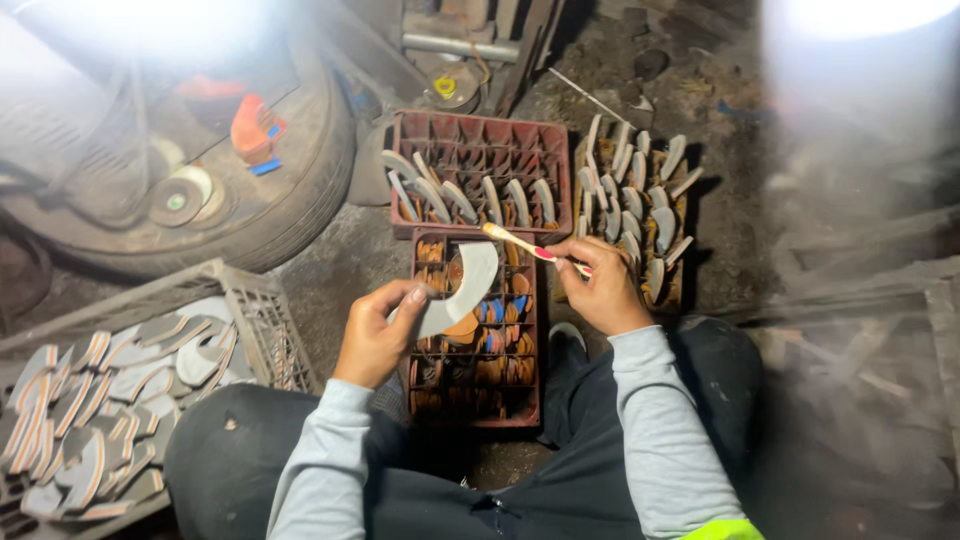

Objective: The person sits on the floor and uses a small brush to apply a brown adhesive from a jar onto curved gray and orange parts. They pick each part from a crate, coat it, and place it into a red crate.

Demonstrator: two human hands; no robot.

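The dark, gritty dirt floor carries a dark red plastic compartment crate with a second one just in front of it. To their left a grey slatted plastic crate of curved pieces sits near a worn black rubber tyre.

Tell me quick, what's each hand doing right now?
Left hand: closed on a curved grey pad.
Right hand: closed on a toothbrush.
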